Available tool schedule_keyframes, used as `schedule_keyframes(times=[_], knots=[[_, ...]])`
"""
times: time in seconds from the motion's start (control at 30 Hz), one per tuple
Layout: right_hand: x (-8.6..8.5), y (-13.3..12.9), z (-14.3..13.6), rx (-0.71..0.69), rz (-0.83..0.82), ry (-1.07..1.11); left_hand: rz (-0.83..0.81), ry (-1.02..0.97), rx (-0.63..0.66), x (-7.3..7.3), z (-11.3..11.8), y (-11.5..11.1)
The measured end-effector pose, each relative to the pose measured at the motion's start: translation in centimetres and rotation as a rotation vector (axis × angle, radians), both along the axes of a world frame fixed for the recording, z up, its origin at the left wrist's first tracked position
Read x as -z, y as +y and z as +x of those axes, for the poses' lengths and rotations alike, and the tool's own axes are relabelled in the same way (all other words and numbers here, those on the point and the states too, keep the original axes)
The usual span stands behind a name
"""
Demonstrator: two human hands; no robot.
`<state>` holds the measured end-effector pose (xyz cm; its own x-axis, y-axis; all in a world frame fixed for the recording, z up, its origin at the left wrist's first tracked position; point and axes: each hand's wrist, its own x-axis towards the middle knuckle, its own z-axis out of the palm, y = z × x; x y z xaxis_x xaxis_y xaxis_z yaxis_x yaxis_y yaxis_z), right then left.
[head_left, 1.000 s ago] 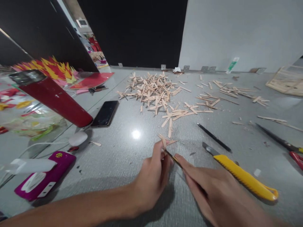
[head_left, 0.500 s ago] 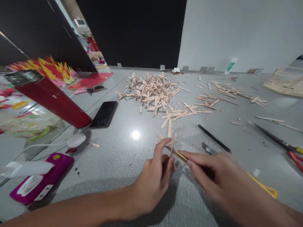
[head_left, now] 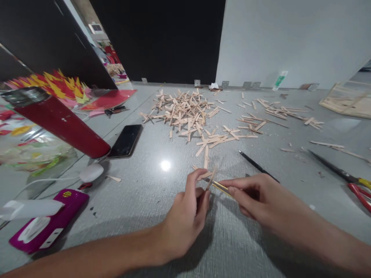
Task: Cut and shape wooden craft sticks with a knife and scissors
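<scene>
My left hand (head_left: 189,212) pinches a short wooden stick (head_left: 212,177), which stands up at a slant from its fingertips. In my right hand (head_left: 257,197) is a thin yellow-edged tool (head_left: 222,187), held between thumb and fingers. Its dark tip meets the stick by the left fingers. Just beyond my hands lie loose wooden sticks (head_left: 206,156), and a large pile of sticks (head_left: 185,110) spreads farther back. A black pen (head_left: 257,166) rests on the grey table (head_left: 139,216), partly behind my right hand.
At left are a red flask (head_left: 63,125), a phone (head_left: 126,141), a purple device (head_left: 52,224) and a white mouse-like object (head_left: 91,173). Scissors (head_left: 348,175) lie at right. A wooden frame (head_left: 346,100) and a glue tube (head_left: 279,81) are at the back.
My right hand has turned and shifted slightly upward, now covering the grey cutter and the pen's near end. The yellow loop near the right wrist is hidden. The view has shifted slightly.
</scene>
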<state>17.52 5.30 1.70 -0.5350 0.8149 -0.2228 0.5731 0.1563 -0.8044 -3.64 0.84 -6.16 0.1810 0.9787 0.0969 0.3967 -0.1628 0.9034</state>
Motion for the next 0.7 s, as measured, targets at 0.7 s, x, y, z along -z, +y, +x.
schedule_keyframes(times=[0.7], knots=[[3.5, -0.9, 1.2, -0.412, 0.919, -0.658, 0.013, 0.378, 0.010, -0.9, -0.9, 2.0]])
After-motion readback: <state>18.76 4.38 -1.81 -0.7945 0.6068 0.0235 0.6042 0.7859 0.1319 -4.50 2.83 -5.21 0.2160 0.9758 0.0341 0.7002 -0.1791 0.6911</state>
